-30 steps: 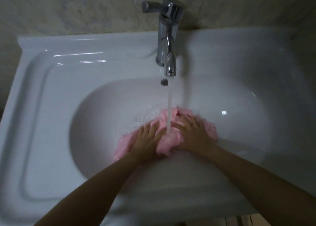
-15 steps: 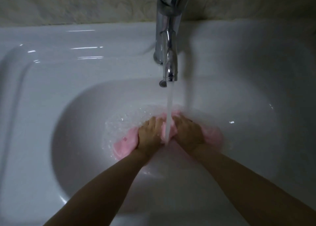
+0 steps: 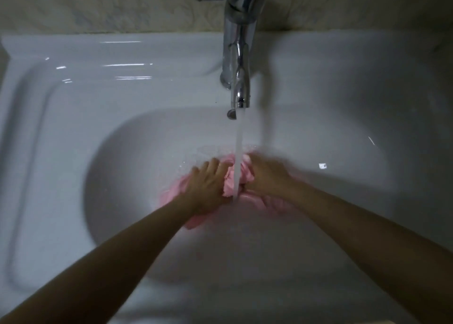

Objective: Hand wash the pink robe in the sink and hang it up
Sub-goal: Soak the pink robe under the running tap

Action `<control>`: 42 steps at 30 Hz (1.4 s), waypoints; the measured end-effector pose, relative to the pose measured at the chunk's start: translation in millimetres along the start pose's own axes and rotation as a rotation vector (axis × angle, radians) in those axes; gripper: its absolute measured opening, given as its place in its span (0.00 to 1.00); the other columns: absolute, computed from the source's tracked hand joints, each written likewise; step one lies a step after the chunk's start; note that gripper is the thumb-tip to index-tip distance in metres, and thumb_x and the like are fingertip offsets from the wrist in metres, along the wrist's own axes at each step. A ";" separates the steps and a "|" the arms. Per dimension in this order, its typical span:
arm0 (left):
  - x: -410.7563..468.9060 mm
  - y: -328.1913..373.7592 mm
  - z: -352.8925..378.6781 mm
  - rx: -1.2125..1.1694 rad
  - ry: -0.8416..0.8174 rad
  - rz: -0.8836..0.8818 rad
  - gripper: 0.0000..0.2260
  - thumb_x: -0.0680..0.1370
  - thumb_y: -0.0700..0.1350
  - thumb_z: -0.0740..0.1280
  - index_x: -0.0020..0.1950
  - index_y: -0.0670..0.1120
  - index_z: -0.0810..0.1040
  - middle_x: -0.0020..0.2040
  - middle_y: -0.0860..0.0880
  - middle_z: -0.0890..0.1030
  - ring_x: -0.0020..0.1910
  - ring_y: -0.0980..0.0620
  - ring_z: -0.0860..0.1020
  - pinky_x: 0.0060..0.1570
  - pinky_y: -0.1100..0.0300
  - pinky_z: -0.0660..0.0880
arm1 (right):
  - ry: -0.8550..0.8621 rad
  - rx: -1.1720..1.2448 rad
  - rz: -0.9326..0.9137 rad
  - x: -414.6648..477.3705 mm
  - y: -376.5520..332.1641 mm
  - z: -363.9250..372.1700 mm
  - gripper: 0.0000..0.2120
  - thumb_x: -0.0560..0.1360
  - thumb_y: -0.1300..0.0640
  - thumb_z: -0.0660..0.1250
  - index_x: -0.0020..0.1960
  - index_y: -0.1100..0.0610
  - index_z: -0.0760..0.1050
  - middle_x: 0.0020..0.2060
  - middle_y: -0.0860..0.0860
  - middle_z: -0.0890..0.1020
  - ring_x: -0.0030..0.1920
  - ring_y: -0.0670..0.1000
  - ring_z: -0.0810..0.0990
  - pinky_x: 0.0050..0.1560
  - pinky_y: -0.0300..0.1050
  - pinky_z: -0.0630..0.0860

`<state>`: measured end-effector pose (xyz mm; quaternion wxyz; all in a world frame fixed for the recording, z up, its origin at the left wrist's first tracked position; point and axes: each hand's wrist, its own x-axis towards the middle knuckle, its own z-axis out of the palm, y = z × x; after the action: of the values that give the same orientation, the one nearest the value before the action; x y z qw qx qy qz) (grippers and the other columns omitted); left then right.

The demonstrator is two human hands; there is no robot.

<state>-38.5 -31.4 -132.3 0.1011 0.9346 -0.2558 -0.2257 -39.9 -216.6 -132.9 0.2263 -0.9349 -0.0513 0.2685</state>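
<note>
Left hand (image 3: 208, 183) lies on the pink robe (image 3: 229, 185) just left of the tap's stream (image 3: 239, 147), its fingers nearly straight and pressing down rather than clutching. Right hand (image 3: 267, 176) sits on the cloth just right of the stream. It is smeared by motion, so I cannot tell whether its fingers are curled into the fabric or laid flat. The robe is bunched at the bottom of the white sink (image 3: 117, 156), directly under the stream, with a raised fold between the two hands taking the water.

Soaked like this, the robe is likely to be limp, heavy and a little slick, and it should sag and drip when lifted. It is best gathered in thick handfuls on either side of the stream, not held by a thin edge, and squeezed before it is carried anywhere.

Much of the robe is covered by the hands and forearms, so its collar, sleeves and real size cannot be made out. Any drain below the stream is hidden. The chrome tap (image 3: 239, 53) is cut off at the top, and nothing to hang the robe on shows.
</note>
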 end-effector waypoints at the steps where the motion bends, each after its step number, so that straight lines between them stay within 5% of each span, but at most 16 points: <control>1: -5.3 -12.9 3.7 0.084 0.049 0.021 0.40 0.70 0.70 0.60 0.74 0.52 0.52 0.71 0.43 0.63 0.67 0.41 0.65 0.65 0.41 0.62 | 0.009 0.074 -0.018 -7.0 0.6 -7.7 0.41 0.68 0.42 0.73 0.74 0.48 0.56 0.68 0.52 0.69 0.61 0.57 0.75 0.56 0.49 0.73; 4: -30.6 -29.5 13.3 0.131 0.215 0.056 0.47 0.66 0.72 0.63 0.76 0.55 0.44 0.77 0.40 0.53 0.74 0.37 0.54 0.66 0.28 0.53 | 0.039 -0.152 -0.118 -30.3 7.6 -8.5 0.57 0.63 0.33 0.71 0.77 0.47 0.38 0.77 0.53 0.45 0.75 0.59 0.51 0.72 0.61 0.55; 6: -39.8 -30.0 23.5 0.196 0.059 0.083 0.50 0.64 0.73 0.63 0.74 0.57 0.36 0.77 0.43 0.41 0.75 0.38 0.44 0.66 0.28 0.48 | -0.050 -0.423 -0.182 -36.2 12.5 12.2 0.60 0.60 0.24 0.60 0.73 0.49 0.26 0.74 0.54 0.29 0.74 0.60 0.32 0.69 0.68 0.38; 8: -41.6 -28.2 36.1 0.244 -0.110 0.053 0.51 0.65 0.74 0.62 0.71 0.58 0.29 0.75 0.46 0.32 0.73 0.40 0.36 0.66 0.29 0.42 | -0.096 -0.530 -0.177 -33.7 15.4 32.5 0.52 0.62 0.24 0.46 0.68 0.51 0.21 0.71 0.55 0.26 0.72 0.62 0.28 0.67 0.74 0.36; 10: -37.1 -27.5 40.8 0.249 -0.094 0.034 0.47 0.70 0.70 0.60 0.73 0.57 0.31 0.76 0.45 0.35 0.74 0.38 0.38 0.66 0.29 0.43 | -0.051 -0.472 -0.134 -29.3 14.7 42.5 0.39 0.72 0.32 0.42 0.69 0.50 0.25 0.71 0.54 0.28 0.73 0.63 0.31 0.70 0.72 0.41; 13: -37.8 -21.6 34.2 0.152 -0.052 0.050 0.32 0.78 0.57 0.58 0.77 0.52 0.47 0.78 0.46 0.46 0.76 0.41 0.45 0.70 0.37 0.48 | 0.022 -0.280 -0.157 -26.2 13.5 41.8 0.34 0.74 0.47 0.64 0.76 0.55 0.56 0.76 0.58 0.52 0.76 0.64 0.50 0.71 0.68 0.52; 16: -46.3 -17.6 25.1 -0.190 -0.066 0.033 0.24 0.73 0.50 0.56 0.69 0.47 0.71 0.71 0.45 0.69 0.71 0.44 0.65 0.67 0.52 0.63 | 0.043 -0.183 -0.244 -29.3 9.7 41.2 0.26 0.68 0.47 0.55 0.59 0.58 0.78 0.61 0.60 0.77 0.63 0.63 0.75 0.62 0.59 0.71; 20: -56.9 -19.5 10.4 -0.749 -0.111 -0.210 0.16 0.74 0.53 0.60 0.52 0.44 0.79 0.50 0.44 0.81 0.48 0.46 0.79 0.52 0.55 0.75 | -0.056 0.098 0.021 -32.6 2.1 15.1 0.11 0.77 0.48 0.57 0.52 0.51 0.75 0.54 0.54 0.80 0.53 0.57 0.78 0.51 0.47 0.73; 23: -55.2 -22.3 1.7 -1.255 -0.203 -0.329 0.12 0.82 0.48 0.57 0.57 0.43 0.76 0.53 0.45 0.81 0.52 0.48 0.79 0.54 0.57 0.77 | -0.155 0.537 0.269 -24.7 22.7 -5.4 0.20 0.65 0.45 0.65 0.53 0.55 0.70 0.50 0.54 0.76 0.51 0.53 0.75 0.51 0.49 0.71; 25: -47.0 -24.1 -1.4 -1.386 -0.210 -0.486 0.25 0.78 0.60 0.59 0.64 0.41 0.71 0.59 0.44 0.78 0.57 0.46 0.78 0.57 0.54 0.76 | -0.085 0.603 0.354 -20.2 30.8 -12.8 0.23 0.62 0.43 0.69 0.49 0.57 0.72 0.44 0.52 0.76 0.45 0.50 0.75 0.45 0.46 0.72; 27: -37.0 -19.3 -2.5 -1.050 -0.118 -0.657 0.35 0.75 0.67 0.59 0.69 0.42 0.63 0.62 0.43 0.72 0.60 0.43 0.74 0.59 0.48 0.73 | 0.124 0.400 0.446 -17.1 35.4 -18.7 0.20 0.65 0.47 0.74 0.50 0.57 0.75 0.46 0.53 0.77 0.46 0.52 0.76 0.46 0.44 0.72; 30: -34.9 -10.7 -7.9 -0.329 0.181 -0.554 0.35 0.73 0.70 0.54 0.72 0.51 0.57 0.68 0.42 0.63 0.65 0.39 0.67 0.57 0.42 0.70 | 0.439 0.143 0.299 -26.4 34.1 -25.2 0.28 0.68 0.45 0.72 0.65 0.51 0.69 0.65 0.54 0.71 0.66 0.57 0.68 0.63 0.52 0.68; 33: -38.0 -13.2 0.2 -0.092 0.079 -0.238 0.48 0.60 0.81 0.40 0.74 0.59 0.40 0.77 0.43 0.46 0.75 0.37 0.50 0.67 0.32 0.55 | 0.190 0.087 0.099 -40.7 29.3 -6.0 0.44 0.66 0.33 0.69 0.74 0.38 0.49 0.77 0.50 0.44 0.76 0.58 0.46 0.72 0.62 0.53; 35: -40.9 -16.5 18.5 0.069 -0.042 -0.070 0.49 0.59 0.82 0.44 0.75 0.62 0.40 0.77 0.43 0.40 0.75 0.36 0.40 0.67 0.29 0.47 | 0.092 -0.113 -0.039 -43.9 28.3 22.6 0.51 0.61 0.22 0.60 0.74 0.35 0.38 0.75 0.49 0.33 0.76 0.59 0.39 0.72 0.67 0.49; 38: -36.0 -19.2 30.0 0.186 -0.053 0.014 0.43 0.63 0.72 0.66 0.73 0.55 0.60 0.74 0.40 0.60 0.71 0.33 0.59 0.59 0.28 0.62 | 0.147 -0.374 -0.157 -38.4 21.5 51.2 0.49 0.64 0.20 0.46 0.77 0.46 0.48 0.76 0.58 0.55 0.72 0.66 0.60 0.65 0.68 0.63; 42: -22.6 -12.0 37.4 0.256 0.040 0.033 0.30 0.62 0.54 0.76 0.62 0.48 0.75 0.58 0.40 0.76 0.54 0.36 0.76 0.45 0.39 0.76 | 0.215 -0.261 -0.172 -18.3 8.1 58.6 0.35 0.68 0.35 0.53 0.70 0.53 0.59 0.63 0.61 0.76 0.57 0.65 0.78 0.53 0.63 0.76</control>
<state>-68.3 -12.2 -160.4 -0.0102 0.9398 -0.2958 -0.1708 -86.4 -204.6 -171.9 0.1297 -0.9718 -0.1410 0.1378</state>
